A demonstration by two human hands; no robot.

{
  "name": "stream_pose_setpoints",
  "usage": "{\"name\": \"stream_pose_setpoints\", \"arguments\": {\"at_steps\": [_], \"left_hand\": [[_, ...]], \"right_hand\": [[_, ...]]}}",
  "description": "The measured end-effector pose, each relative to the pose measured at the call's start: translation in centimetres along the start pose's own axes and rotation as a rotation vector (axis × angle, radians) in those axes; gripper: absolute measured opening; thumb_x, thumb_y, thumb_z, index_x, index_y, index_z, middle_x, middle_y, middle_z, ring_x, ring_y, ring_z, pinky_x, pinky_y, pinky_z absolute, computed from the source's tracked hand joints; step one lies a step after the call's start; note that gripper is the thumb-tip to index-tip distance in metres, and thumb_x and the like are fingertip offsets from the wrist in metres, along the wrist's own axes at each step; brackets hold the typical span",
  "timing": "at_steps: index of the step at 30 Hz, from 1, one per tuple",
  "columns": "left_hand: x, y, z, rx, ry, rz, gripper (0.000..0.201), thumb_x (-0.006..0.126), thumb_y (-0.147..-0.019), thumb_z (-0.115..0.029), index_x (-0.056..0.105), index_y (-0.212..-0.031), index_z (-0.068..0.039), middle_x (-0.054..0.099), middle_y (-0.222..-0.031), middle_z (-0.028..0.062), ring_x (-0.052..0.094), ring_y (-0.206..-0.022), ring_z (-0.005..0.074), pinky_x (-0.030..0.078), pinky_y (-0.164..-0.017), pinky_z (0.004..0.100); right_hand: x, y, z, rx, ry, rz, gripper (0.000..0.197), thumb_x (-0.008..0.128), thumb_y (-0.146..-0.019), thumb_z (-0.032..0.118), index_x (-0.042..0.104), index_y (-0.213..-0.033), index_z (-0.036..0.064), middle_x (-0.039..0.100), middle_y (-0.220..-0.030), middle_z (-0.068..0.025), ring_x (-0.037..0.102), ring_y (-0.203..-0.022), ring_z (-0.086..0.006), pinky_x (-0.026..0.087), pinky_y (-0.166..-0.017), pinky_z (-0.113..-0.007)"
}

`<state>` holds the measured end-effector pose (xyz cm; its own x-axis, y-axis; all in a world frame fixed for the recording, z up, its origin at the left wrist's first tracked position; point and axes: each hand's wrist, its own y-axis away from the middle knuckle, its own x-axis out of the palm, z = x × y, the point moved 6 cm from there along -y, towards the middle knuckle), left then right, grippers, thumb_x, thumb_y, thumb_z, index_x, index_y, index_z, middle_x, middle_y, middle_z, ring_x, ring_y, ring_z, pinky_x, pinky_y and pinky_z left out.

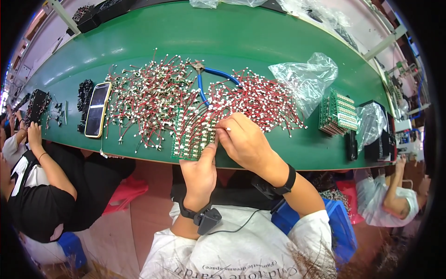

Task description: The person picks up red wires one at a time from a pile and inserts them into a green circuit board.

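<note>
A green circuit board panel (191,142), lined with rows of white connectors and red-and-black wires, lies near the table's front edge. Its lower right edge is gripped by my left hand (200,174), thumb on top. Just right of the panel, my right hand (246,145) pinches a short red wire lead with a small white plug (227,129). Loose wire leads (269,102) lie heaped behind my right hand. Another heap (148,93), with metallic-looking parts among the wires, spreads behind and left of the panel. Blue-handled pliers (200,87) rest between the heaps.
A phone (96,111) lies left of the heaps, beside black parts (85,102). To the right are a clear plastic bag (309,76) and stacked green boards (341,114). A blue crate (341,228) stands below the table. Other people sit at both sides.
</note>
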<state>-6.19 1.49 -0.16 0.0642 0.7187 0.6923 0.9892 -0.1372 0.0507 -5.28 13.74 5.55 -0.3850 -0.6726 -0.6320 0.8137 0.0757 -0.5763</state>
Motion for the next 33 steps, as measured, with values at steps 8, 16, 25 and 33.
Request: {"name": "stream_pose_setpoints", "arguments": {"at_steps": [8, 16, 25, 33], "left_hand": [[-0.4, 0.1, 0.0, 0.135, -0.373, 0.066, 0.042, 0.053, -0.088, 0.015, 0.051, -0.128, 0.002, 0.061, -0.120, 0.0102, 0.061, -0.107, 0.0169, 0.051, -0.093, 0.0306], [0.5, 0.3, -0.7, 0.120, -0.488, 0.066, 0.021, 0.058, -0.090, 0.007, 0.065, -0.109, 0.003, 0.067, -0.104, 0.0047, 0.060, -0.093, 0.0100, 0.048, -0.080, 0.0260], [-0.1, 0.4, -0.1, 0.139, -0.394, 0.042, 0.027, 0.057, -0.089, 0.010, 0.062, -0.114, 0.004, 0.065, -0.110, 0.0066, 0.060, -0.098, 0.0120, 0.048, -0.086, 0.0270], [-1.5, -0.4, -0.4, 0.037, -0.200, 0.052, 0.055, 0.046, -0.084, 0.019, 0.044, -0.136, 0.002, 0.057, -0.128, 0.0149, 0.059, -0.117, 0.0253, 0.046, -0.107, 0.0450]], "right_hand": [[0.2, 0.1, 0.5, 0.000, 0.121, 0.074, 0.019, 0.067, -0.075, -0.002, 0.060, -0.093, -0.0009, 0.059, -0.090, -0.0135, 0.059, -0.082, -0.0327, 0.050, -0.071, -0.041], [1.1, 0.7, 0.8, -0.124, 0.252, 0.163, 0.025, 0.066, -0.066, 0.001, 0.062, -0.091, 0.0016, 0.057, -0.087, -0.0113, 0.058, -0.086, -0.0307, 0.051, -0.073, -0.040], [1.0, 0.5, 1.1, -0.079, 0.292, 0.086, 0.023, 0.059, -0.070, -0.003, 0.055, -0.093, -0.0012, 0.054, -0.083, -0.0136, 0.057, -0.079, -0.0301, 0.052, -0.067, -0.039], [-2.9, -0.7, -3.6, 0.091, 0.015, -0.128, 0.016, 0.070, -0.080, 0.005, 0.064, -0.095, 0.0012, 0.062, -0.086, -0.0132, 0.062, -0.079, -0.0295, 0.051, -0.068, -0.037]]}}
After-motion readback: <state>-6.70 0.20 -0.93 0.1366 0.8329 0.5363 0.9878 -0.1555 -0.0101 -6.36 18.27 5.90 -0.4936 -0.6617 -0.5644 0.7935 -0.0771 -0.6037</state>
